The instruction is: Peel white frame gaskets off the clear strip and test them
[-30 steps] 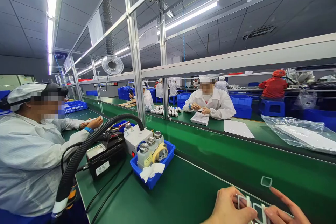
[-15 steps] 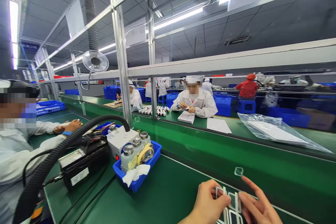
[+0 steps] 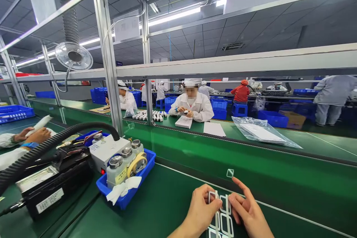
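My left hand [image 3: 201, 210] and my right hand [image 3: 248, 210] meet at the bottom of the view over a strip of small white rectangular frames [image 3: 223, 215] lying on the green bench [image 3: 173, 204]. The left thumb and fingers pinch the strip's top left frame. The right thumb presses its right edge, with the forefinger stretched toward a single loose white frame [image 3: 230, 173] lying just beyond on the bench.
A blue tray [image 3: 126, 189] with metal-capped bottles, tape and a tissue stands left, beside a white box [image 3: 107, 148], a black unit [image 3: 52, 186] and a ribbed black hose [image 3: 55, 139]. A co-worker's hands [image 3: 30, 134] are far left. Other workers sit across the line; a plastic bag [image 3: 262, 132] lies there.
The view has swung right and down, so my hands and the strip show more fully. The co-worker on the left has slid mostly out of view. My grip looks unchanged.
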The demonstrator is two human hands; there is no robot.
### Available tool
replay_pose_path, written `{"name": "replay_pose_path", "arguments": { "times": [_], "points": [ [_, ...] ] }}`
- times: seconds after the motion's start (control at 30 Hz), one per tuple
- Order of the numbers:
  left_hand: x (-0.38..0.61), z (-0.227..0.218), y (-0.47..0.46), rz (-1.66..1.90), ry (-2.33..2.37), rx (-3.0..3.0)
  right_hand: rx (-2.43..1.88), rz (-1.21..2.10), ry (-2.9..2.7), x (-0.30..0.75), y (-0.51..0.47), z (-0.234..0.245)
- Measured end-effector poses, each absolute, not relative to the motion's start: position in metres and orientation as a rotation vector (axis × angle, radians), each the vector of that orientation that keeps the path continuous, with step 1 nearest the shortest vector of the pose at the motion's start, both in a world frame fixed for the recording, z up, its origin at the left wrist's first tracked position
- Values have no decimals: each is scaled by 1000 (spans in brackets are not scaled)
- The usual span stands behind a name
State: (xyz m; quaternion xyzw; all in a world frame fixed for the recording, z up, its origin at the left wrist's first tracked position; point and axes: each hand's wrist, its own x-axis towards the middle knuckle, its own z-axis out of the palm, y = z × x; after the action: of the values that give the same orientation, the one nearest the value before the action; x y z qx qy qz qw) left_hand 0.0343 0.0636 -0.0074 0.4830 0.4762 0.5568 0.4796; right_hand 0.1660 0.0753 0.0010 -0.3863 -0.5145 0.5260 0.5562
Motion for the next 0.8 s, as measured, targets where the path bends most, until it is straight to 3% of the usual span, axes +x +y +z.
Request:
{"name": "replay_pose_path", "arguments": {
  "times": [0.8],
  "points": [
    [34, -8, 64, 1330, 1207, 1203, -855, 1257, -1226, 168, 81, -6]
  ]
}}
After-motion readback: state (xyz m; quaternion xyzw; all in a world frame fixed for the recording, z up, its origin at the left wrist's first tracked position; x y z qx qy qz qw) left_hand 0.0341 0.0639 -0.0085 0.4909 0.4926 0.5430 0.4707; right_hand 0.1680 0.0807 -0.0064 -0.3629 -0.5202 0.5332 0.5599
